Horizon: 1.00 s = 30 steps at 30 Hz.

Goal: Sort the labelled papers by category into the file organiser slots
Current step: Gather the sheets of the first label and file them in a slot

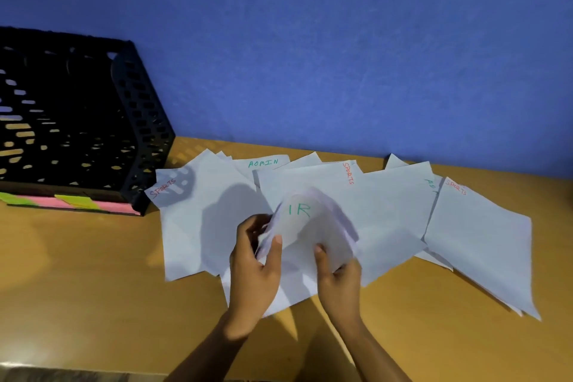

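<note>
Both hands worked over the spread of white papers [387,214] fanned across the wooden table [93,273]. The left hand [254,270] gripped a small bundle of sheets [307,226], thumb laid over the front of the left edge, remaining fingers curled behind it. The right hand [339,279] closed on the bundle's lower right part, thumb pressed on the front face, other fingers hidden behind the paper. The bundle bowed upward between the two hands, blurred; green letters "IR" showed on its top sheet.

Loose sheets lay flat beneath and around it: one marked "SPORTS" in red at far left [186,211], one "ADMIN" in green [263,164] behind, further "SPORTS" sheets at centre and right.

The black perforated file organiser [93,121] stood at the table's left against the blue wall [310,40], well apart from the hands, with pink and green sticky labels [74,202] along its front base.
</note>
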### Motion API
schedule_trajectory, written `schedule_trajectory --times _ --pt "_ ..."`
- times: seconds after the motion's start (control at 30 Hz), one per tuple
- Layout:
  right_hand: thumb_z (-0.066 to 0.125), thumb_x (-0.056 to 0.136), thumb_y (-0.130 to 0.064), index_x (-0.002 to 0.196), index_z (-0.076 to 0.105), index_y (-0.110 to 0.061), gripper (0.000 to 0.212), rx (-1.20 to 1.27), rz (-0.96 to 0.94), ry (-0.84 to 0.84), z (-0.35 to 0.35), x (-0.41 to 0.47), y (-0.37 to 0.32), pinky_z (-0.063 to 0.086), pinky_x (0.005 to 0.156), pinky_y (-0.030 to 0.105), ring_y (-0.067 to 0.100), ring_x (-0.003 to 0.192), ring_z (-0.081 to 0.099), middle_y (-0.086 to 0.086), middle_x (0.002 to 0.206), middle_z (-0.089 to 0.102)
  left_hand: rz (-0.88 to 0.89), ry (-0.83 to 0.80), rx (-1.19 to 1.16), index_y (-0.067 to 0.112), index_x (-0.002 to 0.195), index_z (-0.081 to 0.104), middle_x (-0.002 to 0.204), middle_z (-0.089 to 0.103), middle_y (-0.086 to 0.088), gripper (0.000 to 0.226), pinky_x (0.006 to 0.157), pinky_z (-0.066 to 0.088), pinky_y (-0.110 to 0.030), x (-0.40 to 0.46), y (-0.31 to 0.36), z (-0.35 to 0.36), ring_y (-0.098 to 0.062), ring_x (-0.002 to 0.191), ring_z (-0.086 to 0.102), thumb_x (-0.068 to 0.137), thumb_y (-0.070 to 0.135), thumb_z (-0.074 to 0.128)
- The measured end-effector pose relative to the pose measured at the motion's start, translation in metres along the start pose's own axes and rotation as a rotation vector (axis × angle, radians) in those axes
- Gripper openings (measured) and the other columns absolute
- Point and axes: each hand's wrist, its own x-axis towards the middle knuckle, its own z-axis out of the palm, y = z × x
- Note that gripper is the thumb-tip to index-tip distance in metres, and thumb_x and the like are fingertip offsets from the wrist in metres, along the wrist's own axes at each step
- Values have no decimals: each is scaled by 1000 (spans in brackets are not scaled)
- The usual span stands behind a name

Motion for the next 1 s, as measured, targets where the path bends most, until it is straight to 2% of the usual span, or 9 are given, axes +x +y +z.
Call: schedule_trajectory --times 0.07,0.1,0.17,0.23,0.37,0.47,0.57,0.8,1.0 --pt "64 92 -27 114 63 -10 28 42 146 -58 3 -1 21 55 66 12 7 94 68 -9 99 71 -150 -7 -29 67 107 45 106 58 41 54 77 55 -16 -1 -23 -2 10 105 58 81 29 72" --pt "66 90 -21 118 62 -12 30 68 196 -68 3 -1 27 55 68 12 13 99 68 -3 105 72 -209 -5 -61 60 113 48 109 62 33 51 80 57 -20 -1 -35 -5 2 108 60 78 34 74" --pt "70 86 -20 118 63 -15 33 88 224 -64 3 4 31 54 69 11 11 99 69 -3 107 72 -270 -14 -110 35 124 55 118 67 10 53 85 59 -33 1 -51 -12 -16 113 63 75 38 76" --pt "73 85 -17 114 65 -21 30 102 226 -67 3 14 29 56 69 13 3 94 69 -9 104 73 -275 -8 -154 24 124 58 117 70 2 55 84 59 -31 6 -56 -16 -18 112 65 74 39 76" --pt "75 84 -8 100 64 -30 30 126 258 -124 3 28 29 61 67 21 11 89 71 -11 94 74 -283 120 -179 34 106 66 101 73 24 33 69 53 -9 14 -44 -14 0 101 67 74 41 70" --pt "82 75 -22 100 67 -29 31 174 247 -183 0 36 31 58 64 19 12 89 72 -10 93 77 -234 203 -113 33 102 66 96 72 29 26 65 50 -5 14 -34 -15 6 94 67 77 42 67" --pt "82 66 -36 103 68 -26 41 223 216 -252 1 42 29 57 66 16 5 90 71 -14 99 76 -173 274 -55 27 102 66 93 73 22 21 63 50 -7 10 -27 -18 3 88 67 85 39 65" --pt "79 81 -16 99 67 -27 24 204 218 -503 21 41 23 54 63 11 0 86 71 -21 91 76 -159 467 -21 26 93 70 89 74 14 22 57 51 -14 -2 -17 -43 -2 77 69 87 44 59" --pt "74 85 -22 92 64 -32 15 103 205 -561 34 31 15 54 60 11 -4 85 68 -24 84 74 -171 525 -25 35 87 70 88 74 13 16 55 50 -13 -7 -22 -63 0 75 67 89 45 58"
